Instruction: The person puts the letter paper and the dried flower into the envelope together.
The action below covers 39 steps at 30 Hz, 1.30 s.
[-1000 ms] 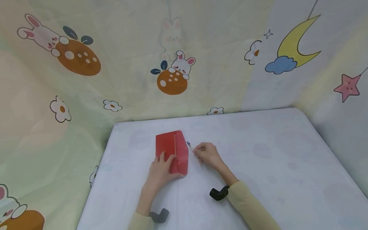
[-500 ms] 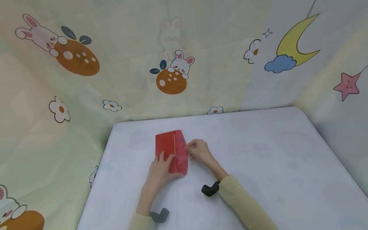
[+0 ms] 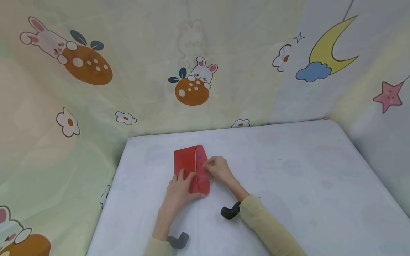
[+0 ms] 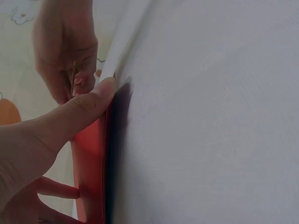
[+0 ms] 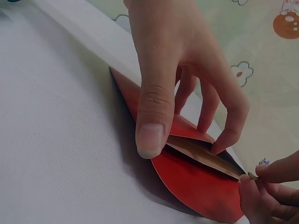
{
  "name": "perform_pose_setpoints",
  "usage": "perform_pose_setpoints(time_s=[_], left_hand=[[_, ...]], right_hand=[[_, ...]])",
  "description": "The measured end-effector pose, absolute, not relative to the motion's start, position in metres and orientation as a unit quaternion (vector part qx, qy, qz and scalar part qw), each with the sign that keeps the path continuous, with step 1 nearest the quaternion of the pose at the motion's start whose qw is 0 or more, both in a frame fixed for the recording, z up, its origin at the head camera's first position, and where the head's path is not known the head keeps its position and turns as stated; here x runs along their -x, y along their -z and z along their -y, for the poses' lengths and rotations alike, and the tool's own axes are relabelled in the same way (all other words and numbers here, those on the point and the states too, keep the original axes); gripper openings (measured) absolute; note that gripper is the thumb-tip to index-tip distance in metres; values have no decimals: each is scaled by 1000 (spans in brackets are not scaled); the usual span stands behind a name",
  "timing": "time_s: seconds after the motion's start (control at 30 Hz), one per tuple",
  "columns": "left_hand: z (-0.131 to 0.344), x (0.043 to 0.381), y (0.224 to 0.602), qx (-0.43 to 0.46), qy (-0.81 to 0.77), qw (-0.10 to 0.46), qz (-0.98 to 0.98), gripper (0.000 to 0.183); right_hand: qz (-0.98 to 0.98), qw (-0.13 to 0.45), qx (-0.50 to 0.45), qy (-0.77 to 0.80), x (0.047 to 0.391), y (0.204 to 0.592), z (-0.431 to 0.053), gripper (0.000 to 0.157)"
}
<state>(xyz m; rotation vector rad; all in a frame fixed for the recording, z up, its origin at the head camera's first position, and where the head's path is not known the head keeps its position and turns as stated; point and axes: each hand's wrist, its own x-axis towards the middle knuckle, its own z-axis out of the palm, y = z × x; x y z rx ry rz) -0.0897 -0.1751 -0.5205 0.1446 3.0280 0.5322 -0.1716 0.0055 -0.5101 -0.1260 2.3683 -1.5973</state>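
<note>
A red envelope [image 3: 184, 157] lies on the table with its flap [image 3: 203, 181] folded out to the right. My left hand [image 3: 179, 190] holds it, thumb at the near edge and fingers spread over the body. In the right wrist view, the envelope's mouth gapes beside the left index finger, and a pale brown insert [image 5: 205, 156] shows inside. Between thumb and index finger, my right hand [image 3: 218, 168] pinches the thin stem of a small sprig with a bluish-purple tip [image 5: 264, 162]. That sprig is over the flap, near the mouth; whether it touches the paper I cannot tell.
The white tabletop [image 3: 288, 177] stretches to the right and behind the envelope. A printed cloth [image 3: 144, 89] with rabbits and flowers hangs behind and at the sides. A black wrist device [image 3: 230, 211] is on the right wrist, a grey one [image 3: 179, 240] on the left.
My right hand has moved left, carrying the sprig from beside the envelope to over its flap. The left hand and the envelope have stayed in place.
</note>
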Motion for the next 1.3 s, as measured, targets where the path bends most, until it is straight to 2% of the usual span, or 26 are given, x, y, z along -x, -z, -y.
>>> perform_pose_setpoints(time_s=[0.77, 1.03, 1.3], left_hand=[[177, 89, 524, -59, -165, 21, -984, 85], [177, 90, 523, -59, -163, 19, -985, 85], [176, 89, 523, -63, -161, 19, -985, 82]], right_hand=[[-827, 151, 17, 541, 173, 516, 22, 12], [-848, 121, -6, 515, 177, 522, 24, 9], [-840, 149, 14, 521, 177, 524, 28, 12]])
